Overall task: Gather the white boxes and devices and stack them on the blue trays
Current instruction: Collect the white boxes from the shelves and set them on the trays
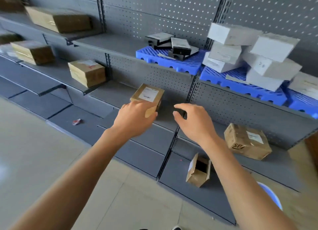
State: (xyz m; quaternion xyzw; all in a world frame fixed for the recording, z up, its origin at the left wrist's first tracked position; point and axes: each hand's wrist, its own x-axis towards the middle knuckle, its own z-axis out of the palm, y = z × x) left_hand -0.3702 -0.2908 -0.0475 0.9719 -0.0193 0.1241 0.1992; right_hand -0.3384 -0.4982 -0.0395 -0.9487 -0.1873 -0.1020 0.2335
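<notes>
Head view: I see grey metal shelving [120, 45] with a pegboard back, and both arms reaching forward.
Left hand [136, 116]: my left rests on the near end of a small brown box [148, 96]; fingers curl over its edge and grip it.
Small brown box: sits on the middle shelf, white label on top.
Right hand [194, 121]: my right hovers just beside that box, apart from it; fingers loosely curved, spread, holding nothing.
White boxes [247, 52]: I count several, piled unevenly on the upper shelf at right, some tilted, resting on the blue trays [240, 82].
Blue trays: slatted, side by side along the upper shelf; another [172, 59] lies left of the pile.
Dark devices [172, 44]: a few black and grey units heaped on the left tray, overlapping.
Other brown boxes: three on the shelves at left [86, 72]; one labelled box [247, 141] on the lower shelf at right.
Open carton [198, 171]: lies on the bottom shelf, its open end showing.
Red scrap [76, 121]: small wrapper on the bottom shelf at left.
Floor [34, 152]: pale tiles.
</notes>
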